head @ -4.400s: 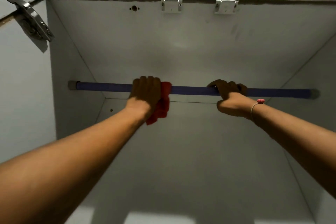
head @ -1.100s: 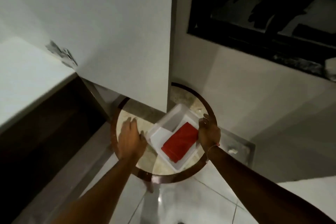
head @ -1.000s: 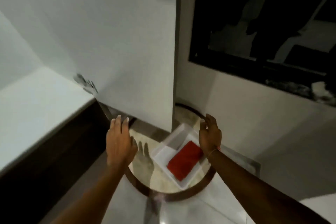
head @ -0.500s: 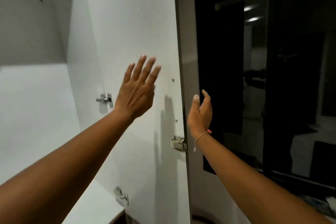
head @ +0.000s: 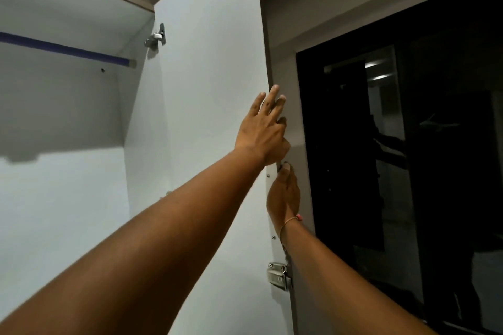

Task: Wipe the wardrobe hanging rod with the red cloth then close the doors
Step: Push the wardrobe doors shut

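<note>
The white wardrobe door [head: 206,106] on the right stands swung open, its inner face toward me. My left hand [head: 262,130] is at the door's free edge, with its fingers wrapped round the edge. Just below, my right hand [head: 284,194] grips the same edge, thumb on the inner face. Inside the wardrobe, at the upper left, the purple hanging rod [head: 68,49] runs to the side wall. The red cloth is not in view.
A metal hinge [head: 156,37] sits at the door's top inner corner and a metal catch [head: 277,276] low on its free edge. Behind the door is a grey wall strip [head: 296,144], then dark reflective glass [head: 408,144].
The red cloth was left in a white tray on the round table below. My view rose to the open door, and both hands moved from open in the air onto its free edge.
</note>
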